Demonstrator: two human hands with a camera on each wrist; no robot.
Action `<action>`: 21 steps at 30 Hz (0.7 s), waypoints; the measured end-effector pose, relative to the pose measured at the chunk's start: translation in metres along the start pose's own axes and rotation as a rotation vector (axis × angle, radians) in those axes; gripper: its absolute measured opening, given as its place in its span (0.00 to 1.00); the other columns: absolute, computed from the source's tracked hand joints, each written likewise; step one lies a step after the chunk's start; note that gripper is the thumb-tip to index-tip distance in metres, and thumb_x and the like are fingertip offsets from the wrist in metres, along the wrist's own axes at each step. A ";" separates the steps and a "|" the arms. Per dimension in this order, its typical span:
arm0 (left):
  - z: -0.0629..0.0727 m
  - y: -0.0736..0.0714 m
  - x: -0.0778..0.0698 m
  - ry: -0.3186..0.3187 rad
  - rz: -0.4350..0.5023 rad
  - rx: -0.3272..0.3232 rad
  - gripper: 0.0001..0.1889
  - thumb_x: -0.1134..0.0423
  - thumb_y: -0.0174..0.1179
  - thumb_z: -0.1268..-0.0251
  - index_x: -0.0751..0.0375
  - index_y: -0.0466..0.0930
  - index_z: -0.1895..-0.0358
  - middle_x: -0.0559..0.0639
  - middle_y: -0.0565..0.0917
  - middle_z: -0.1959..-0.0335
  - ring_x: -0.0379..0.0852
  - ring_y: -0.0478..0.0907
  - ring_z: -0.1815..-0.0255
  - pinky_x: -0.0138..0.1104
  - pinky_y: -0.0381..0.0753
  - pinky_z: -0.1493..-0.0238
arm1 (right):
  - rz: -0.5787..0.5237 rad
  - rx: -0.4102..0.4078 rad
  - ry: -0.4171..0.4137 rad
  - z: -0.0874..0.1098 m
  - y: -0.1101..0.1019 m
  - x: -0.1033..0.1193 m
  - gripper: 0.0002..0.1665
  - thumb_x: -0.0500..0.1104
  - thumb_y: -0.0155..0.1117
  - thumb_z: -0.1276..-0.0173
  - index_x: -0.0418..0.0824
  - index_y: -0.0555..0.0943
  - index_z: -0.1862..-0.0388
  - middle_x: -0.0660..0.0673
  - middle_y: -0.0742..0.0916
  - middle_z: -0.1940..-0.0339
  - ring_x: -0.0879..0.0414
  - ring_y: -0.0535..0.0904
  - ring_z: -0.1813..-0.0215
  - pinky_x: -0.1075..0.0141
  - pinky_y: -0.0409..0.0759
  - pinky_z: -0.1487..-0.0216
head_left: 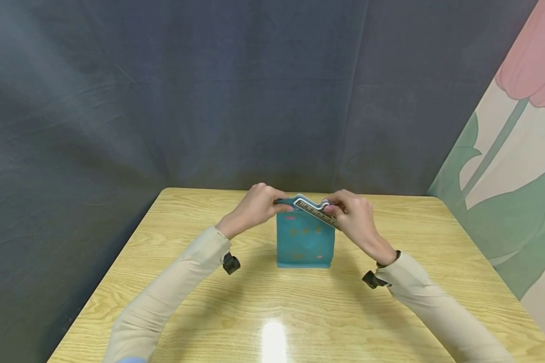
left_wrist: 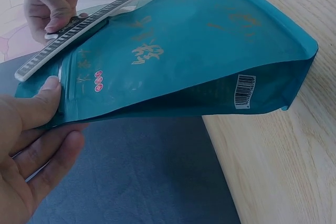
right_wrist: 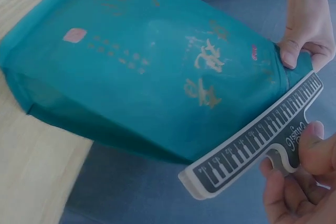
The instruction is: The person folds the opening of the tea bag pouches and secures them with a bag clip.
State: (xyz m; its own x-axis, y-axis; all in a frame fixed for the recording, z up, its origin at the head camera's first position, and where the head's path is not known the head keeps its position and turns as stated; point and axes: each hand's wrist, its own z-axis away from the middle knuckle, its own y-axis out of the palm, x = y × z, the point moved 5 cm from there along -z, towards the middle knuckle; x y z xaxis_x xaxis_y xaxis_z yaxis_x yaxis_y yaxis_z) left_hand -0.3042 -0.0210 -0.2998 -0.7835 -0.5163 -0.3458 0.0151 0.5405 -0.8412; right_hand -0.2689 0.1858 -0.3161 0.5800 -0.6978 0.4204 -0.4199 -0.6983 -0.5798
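A teal pouch (head_left: 305, 242) with gold lettering stands upright on the table, its top edge between both hands. My left hand (head_left: 258, 207) pinches the pouch's top left corner, thumb on the front side. My right hand (head_left: 356, 217) grips the handle of a long white clip (right_wrist: 257, 135) with a black piano-key pattern and the word "music". The clip slants across the pouch's top, its far end close to the left fingers and its near end sticking out past the pouch's side. Whether the pouch's edge lies fully between the clip's jaws, I cannot tell.
The wooden table (head_left: 186, 312) bears the pouch near its far edge. A dark cloth curtain (head_left: 254, 101) hangs behind and to the left. On the right is a wall (head_left: 504, 201) painted with flowers. A small black camera (head_left: 230, 263) hangs below the left wrist.
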 end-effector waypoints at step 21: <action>0.007 0.005 0.006 -0.028 0.070 0.024 0.08 0.56 0.65 0.33 0.56 0.88 0.62 0.41 0.71 0.89 0.35 0.58 0.89 0.28 0.56 0.82 | -0.075 0.161 0.033 -0.002 -0.002 0.003 0.06 0.33 0.74 0.39 0.36 0.87 0.63 0.46 0.86 0.67 0.56 0.80 0.72 0.66 0.76 0.73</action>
State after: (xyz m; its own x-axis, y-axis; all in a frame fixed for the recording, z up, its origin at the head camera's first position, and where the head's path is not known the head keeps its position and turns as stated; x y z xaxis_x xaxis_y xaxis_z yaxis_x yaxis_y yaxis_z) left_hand -0.3048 -0.0257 -0.3090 -0.7627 -0.4963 -0.4148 0.0845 0.5595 -0.8245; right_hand -0.2683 0.1851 -0.3121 0.5814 -0.6512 0.4877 -0.2571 -0.7158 -0.6493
